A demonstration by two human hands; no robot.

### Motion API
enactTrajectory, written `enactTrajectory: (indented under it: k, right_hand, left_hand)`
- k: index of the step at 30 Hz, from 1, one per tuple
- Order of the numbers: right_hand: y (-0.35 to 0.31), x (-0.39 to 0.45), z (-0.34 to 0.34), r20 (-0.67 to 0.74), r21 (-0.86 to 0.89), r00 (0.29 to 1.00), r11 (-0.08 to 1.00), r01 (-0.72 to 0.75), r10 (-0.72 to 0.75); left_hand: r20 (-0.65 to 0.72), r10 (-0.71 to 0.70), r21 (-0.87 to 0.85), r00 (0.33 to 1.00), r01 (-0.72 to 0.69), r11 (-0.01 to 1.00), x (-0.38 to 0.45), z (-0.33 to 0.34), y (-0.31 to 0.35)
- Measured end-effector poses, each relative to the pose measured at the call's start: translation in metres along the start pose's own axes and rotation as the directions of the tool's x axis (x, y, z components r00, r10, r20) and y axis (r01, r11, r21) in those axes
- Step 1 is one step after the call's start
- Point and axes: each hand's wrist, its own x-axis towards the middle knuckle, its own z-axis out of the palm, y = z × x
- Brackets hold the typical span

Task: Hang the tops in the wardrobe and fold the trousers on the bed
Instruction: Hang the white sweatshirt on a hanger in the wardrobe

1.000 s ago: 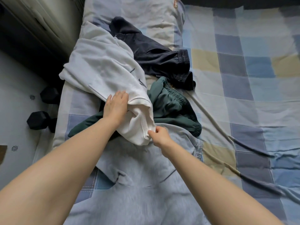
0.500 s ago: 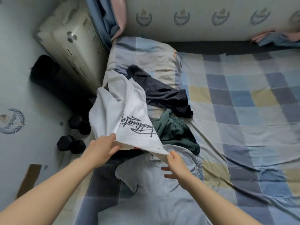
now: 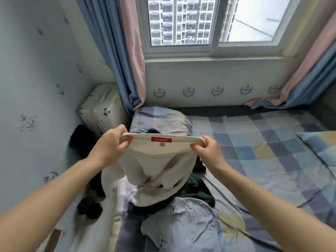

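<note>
Lifted off the bed [image 3: 254, 142] now, the white top [image 3: 156, 164] hangs stretched by its collar, pinched in left hand [image 3: 111, 144] and right hand [image 3: 209, 151]; its dragging hem could snag the clothes beneath.

One white top [image 3: 156, 166] hangs from two hands; below the grips lie one green garment [image 3: 198, 190], one grey garment [image 3: 183, 220], one pillow [image 3: 160, 120].

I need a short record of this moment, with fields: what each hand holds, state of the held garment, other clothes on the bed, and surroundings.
left hand: grips the white top at the left end of its neckline
right hand: grips the right end of the neckline
white top: lifted, neckline stretched flat, red label facing the camera, body hanging to the bed
other clothes: light blue garment, dark green garment
surroundings: pillow, window, curtains
</note>
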Motion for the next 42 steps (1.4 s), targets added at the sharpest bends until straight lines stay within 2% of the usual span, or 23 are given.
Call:
enactTrajectory:
  k: [6, 11, 15, 18, 20, 23, 26, 29, 31, 34, 36, 38, 39, 42]
  right_hand:
    - [-0.099, -0.013, -0.06, -0.163, -0.006, 0.975, 0.988, 0.151, -0.15]
    - [-0.155, -0.041, -0.109, -0.288, -0.071, 0.893, 0.937, 0.341, -0.347]
    - [-0.174, -0.072, -0.146, -0.293, -0.134, 0.868, 0.916, 0.378, -0.401]
    - [-0.17, -0.099, -0.171, -0.231, -0.134, 0.93, 0.956, 0.26, -0.286]
    - [-0.165, -0.121, -0.189, -0.072, -0.16, 0.989, 0.98, 0.114, -0.126]
    - [-0.149, -0.158, -0.218, 0.065, -0.09, 0.996, 0.994, -0.061, 0.067]
    - [-0.136, -0.189, -0.238, 0.055, -0.02, 0.992, 0.993, -0.112, 0.113]
    - [-0.126, -0.219, -0.257, -0.079, 0.089, 0.988, 0.988, -0.127, 0.134]
    - [-0.119, -0.245, -0.276, -0.188, 0.119, 0.97, 0.984, -0.131, 0.152]
    - [-0.107, -0.285, -0.309, -0.323, 0.164, 0.927, 0.976, -0.145, 0.192]
    - [-0.098, -0.313, -0.331, -0.411, 0.176, 0.88, 0.968, -0.18, 0.238]
    - [-0.089, -0.344, -0.353, -0.48, 0.203, 0.828, 0.955, -0.217, 0.29]
    - [-0.084, -0.358, -0.363, -0.507, 0.222, 0.804, 0.948, -0.228, 0.312]
    - [-0.066, -0.413, -0.4, -0.595, 0.304, 0.707, 0.922, -0.241, 0.381]
  left_hand:
    - [-0.207, 0.136, -0.035, 0.969, -0.146, 0.989, 0.02, -0.081, 0.069]
    - [-0.277, 0.203, -0.062, 0.939, -0.229, 0.972, 0.029, -0.125, 0.111]
    - [-0.255, 0.267, -0.069, 0.93, -0.293, 0.954, 0.03, -0.128, 0.144]
    - [-0.146, 0.276, -0.041, 0.95, -0.284, 0.958, 0.028, -0.114, 0.16]
    - [-0.057, 0.261, -0.018, 0.964, -0.262, 0.965, 0.024, -0.097, 0.167]
    - [0.064, 0.249, 0.033, 0.966, -0.251, 0.967, 0.014, -0.067, 0.184]
    - [0.17, 0.16, 0.051, 0.972, -0.171, 0.984, 0.003, -0.035, 0.205]
    - [0.311, 0.099, -0.105, 0.945, -0.069, 0.992, -0.006, -0.002, 0.236]
    - [0.433, 0.089, -0.334, 0.897, 0.068, 0.94, -0.012, 0.017, 0.267]
    - [0.625, 0.116, -0.561, 0.772, 0.34, 0.755, -0.029, 0.038, 0.322]
    - [0.751, 0.175, -0.593, 0.637, 0.532, 0.604, -0.048, 0.049, 0.363]
    - [0.828, 0.243, -0.553, 0.505, 0.666, 0.5, -0.07, 0.064, 0.404]
    - [0.848, 0.267, -0.528, 0.457, 0.693, 0.491, -0.08, 0.071, 0.423]
    - [0.888, 0.324, -0.457, 0.325, 0.702, 0.547, -0.121, 0.089, 0.487]
